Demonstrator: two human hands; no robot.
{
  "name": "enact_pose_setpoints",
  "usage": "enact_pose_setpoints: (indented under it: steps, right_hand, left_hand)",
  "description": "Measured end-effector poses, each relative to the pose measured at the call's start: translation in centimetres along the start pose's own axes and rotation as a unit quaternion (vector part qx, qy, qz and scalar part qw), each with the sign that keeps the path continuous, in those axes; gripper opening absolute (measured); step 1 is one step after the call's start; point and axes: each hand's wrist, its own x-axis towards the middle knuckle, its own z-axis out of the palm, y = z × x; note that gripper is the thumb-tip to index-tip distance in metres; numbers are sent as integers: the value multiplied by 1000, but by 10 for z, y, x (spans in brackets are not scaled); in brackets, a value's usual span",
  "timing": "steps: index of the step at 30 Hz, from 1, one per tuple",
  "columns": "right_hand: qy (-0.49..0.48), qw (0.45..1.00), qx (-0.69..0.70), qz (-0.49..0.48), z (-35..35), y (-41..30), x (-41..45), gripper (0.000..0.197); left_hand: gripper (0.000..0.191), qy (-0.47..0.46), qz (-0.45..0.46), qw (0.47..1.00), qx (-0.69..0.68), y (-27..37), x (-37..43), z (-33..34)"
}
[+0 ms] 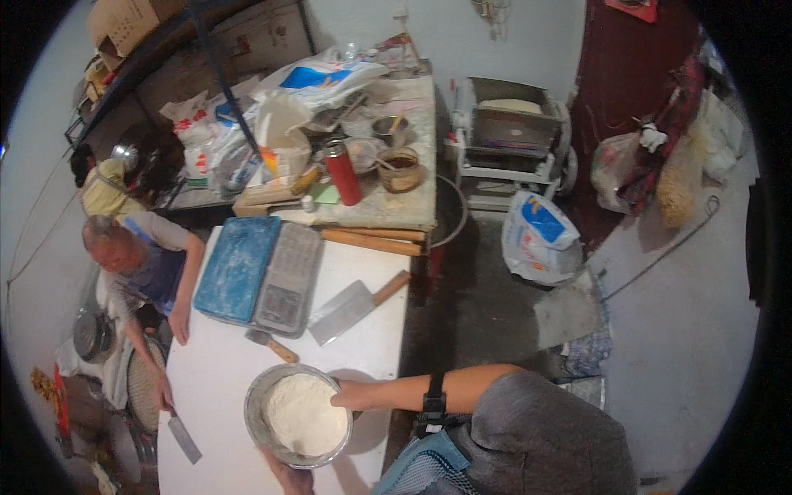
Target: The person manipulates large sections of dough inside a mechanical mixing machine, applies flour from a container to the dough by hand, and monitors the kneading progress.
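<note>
Both my hands hold a round metal bowl (252, 405) above the white tabletop. Pale flour (303, 417) fills much of it. My right hand (359, 396) grips the rim on the right, thumb over the edge. From below, my left hand (288, 475) clasps the bowl's near side; its fingers are partly hidden. Just beyond the bowl lies a small wooden-handled tool (281, 351), perhaps a scraper. A cleaver (343, 314) with a wooden handle rests farther right, beside a grey digital scale (288, 297) bearing a flour-dusted blue tray (238, 269).
Across the table (204, 383), a co-worker (148, 266) holds a broad-bladed knife (184, 440) at its edge. Wooden rolling pins (371, 241) lie by a cluttered worktable with a red thermos (342, 173) and a jar (399, 170). A dough machine (513, 130) and a sack (538, 241) stand beyond.
</note>
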Motion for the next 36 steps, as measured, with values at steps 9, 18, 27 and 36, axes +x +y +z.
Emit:
enact_pose_setpoints:
  steps: [9, 18, 27, 36]
  right_hand:
    - [89, 979, 179, 51, -99, -23, -115, 48]
    - [290, 956, 40, -25, -226, -44, -211, 57]
    - [369, 863, -336, -76, -390, -84, -268, 38]
    - [303, 821, -478, 77, -524, -29, -231, 46]
  left_hand:
    - [71, -127, -211, 969, -29, -30, 22, 67]
    - [70, -188, -287, 939, -19, -78, 69, 232]
    - [61, -299, -369, 877, 68, -176, 130, 401]
    - [65, -417, -252, 867, 103, -248, 176, 545]
